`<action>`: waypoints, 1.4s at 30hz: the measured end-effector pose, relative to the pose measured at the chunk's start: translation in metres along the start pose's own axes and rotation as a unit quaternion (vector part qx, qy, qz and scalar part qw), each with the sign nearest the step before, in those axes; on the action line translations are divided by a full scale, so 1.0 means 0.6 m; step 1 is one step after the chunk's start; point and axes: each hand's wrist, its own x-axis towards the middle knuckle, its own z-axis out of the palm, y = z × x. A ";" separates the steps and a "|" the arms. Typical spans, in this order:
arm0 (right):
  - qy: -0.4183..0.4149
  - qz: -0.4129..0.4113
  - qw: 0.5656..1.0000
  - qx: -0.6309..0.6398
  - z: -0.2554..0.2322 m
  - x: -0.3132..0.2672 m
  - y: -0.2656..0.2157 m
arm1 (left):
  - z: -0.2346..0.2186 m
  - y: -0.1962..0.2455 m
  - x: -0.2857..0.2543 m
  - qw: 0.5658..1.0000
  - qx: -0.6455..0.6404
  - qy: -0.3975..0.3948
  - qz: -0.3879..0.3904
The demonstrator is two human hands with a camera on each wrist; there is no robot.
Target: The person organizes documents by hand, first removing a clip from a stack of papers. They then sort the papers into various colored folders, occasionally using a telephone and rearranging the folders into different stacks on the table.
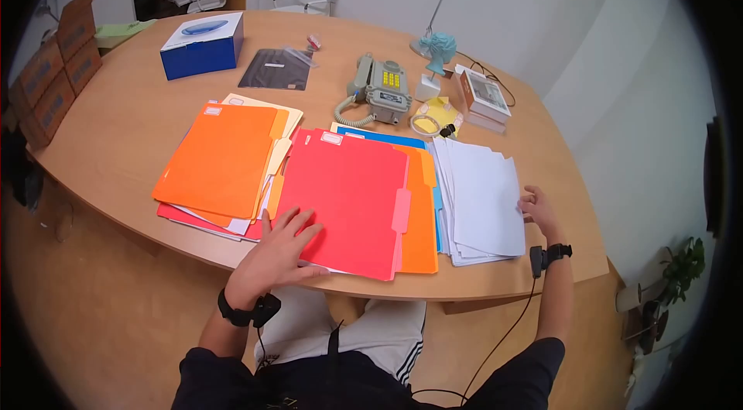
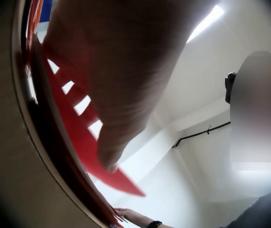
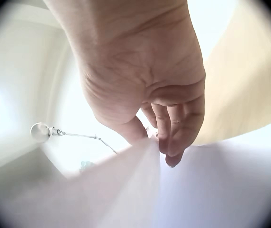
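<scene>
My left hand (image 1: 283, 249) lies with spread fingers over the lower left of a red file folder (image 1: 344, 201). In the left wrist view the fingers of that hand (image 2: 126, 71) stand apart over the red folder, the thumb near its edge. At the right edge of a stack of white paper sheets (image 1: 487, 201) is my right hand (image 1: 539, 211). The right wrist view shows this hand's (image 3: 145, 76) thumb and curled fingers pinching a paper edge between them. Beneath the red folder, an orange folder (image 1: 422, 216) and a blue folder (image 1: 379, 136) stick out.
Left of the red folder lies a pile topped by an orange folder (image 1: 220, 158). Farther back stand a blue-and-white box (image 1: 201, 58), a dark flat pouch (image 1: 276, 69), a corded telephone (image 1: 385, 92), a small teal fan (image 1: 439, 50) and books (image 1: 484, 96). Cardboard boxes (image 1: 58, 81) stand at the left.
</scene>
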 end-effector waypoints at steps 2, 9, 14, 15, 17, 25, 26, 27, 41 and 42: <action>-0.002 -0.009 0.996 -0.087 0.003 -0.012 -0.012 | -0.003 0.003 0.000 1.000 0.016 -0.010 -0.020; 0.005 -0.022 0.938 -0.345 0.034 -0.041 -0.027 | -0.012 0.006 0.000 0.997 0.063 -0.028 -0.046; 0.008 -0.062 0.908 -0.415 0.091 -0.063 -0.009 | -0.009 0.001 0.006 0.999 0.025 -0.009 -0.032; 0.008 -0.062 0.908 -0.415 0.094 -0.059 -0.005 | -0.009 0.003 0.009 0.999 0.028 -0.013 -0.023; -0.023 -0.037 0.898 -0.437 0.100 -0.056 -0.004 | -0.007 0.005 0.011 0.999 0.032 -0.016 -0.013; -0.052 -0.067 0.912 -0.401 0.098 -0.035 0.032 | 0.003 0.010 0.019 0.997 0.044 -0.062 -0.031; -0.056 -0.070 0.913 -0.399 0.098 -0.036 0.029 | 0.004 0.012 0.019 0.997 0.044 -0.061 -0.030; -0.055 -0.070 0.913 -0.399 0.097 -0.033 0.031 | 0.005 0.015 0.019 0.996 0.051 -0.062 -0.037; -0.027 -0.145 0.892 -0.427 0.108 -0.034 0.019 | 0.003 0.013 0.024 0.999 0.044 -0.006 0.017; -0.033 -0.143 0.892 -0.428 0.110 -0.041 0.014 | 0.005 0.008 0.025 0.999 0.037 0.006 0.013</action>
